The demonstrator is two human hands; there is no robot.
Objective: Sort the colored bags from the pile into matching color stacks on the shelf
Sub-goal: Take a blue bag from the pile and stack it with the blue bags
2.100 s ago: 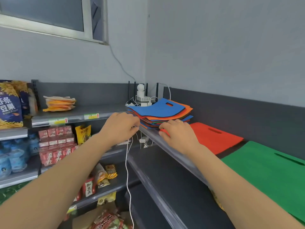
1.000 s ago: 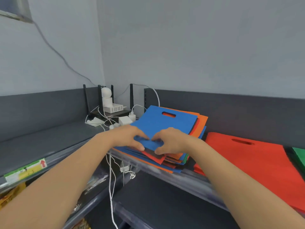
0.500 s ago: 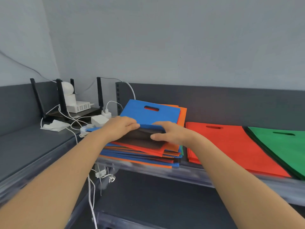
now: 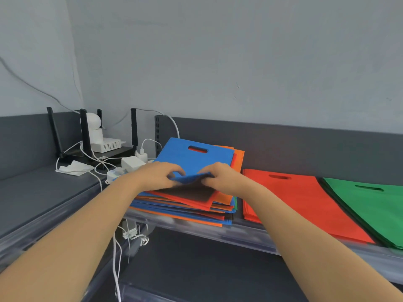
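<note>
A mixed pile of flat bags (image 4: 192, 209) in blue, orange and red lies on the grey shelf (image 4: 250, 235). The top blue bag (image 4: 192, 156) has a handle slot at its far end. My left hand (image 4: 156, 175) and my right hand (image 4: 220, 175) both pinch its near edge and lift it, which bares a red bag (image 4: 185, 198) below. To the right of the pile lies a red stack (image 4: 305, 199), and beyond that a green stack (image 4: 375, 205) at the frame's right edge.
A black router (image 4: 87, 149) with upright antennas, a white camera (image 4: 92, 127), white chargers (image 4: 132, 163) and loose cables crowd the shelf corner left of the pile. A lower dark shelf (image 4: 196, 269) runs below. A cable (image 4: 116, 264) hangs down past the shelf edge.
The view has turned right from the snack shelves and closed in on the pile. Both hands went from the pile's edge to pinching the blue bag's near edge and raising it.
</note>
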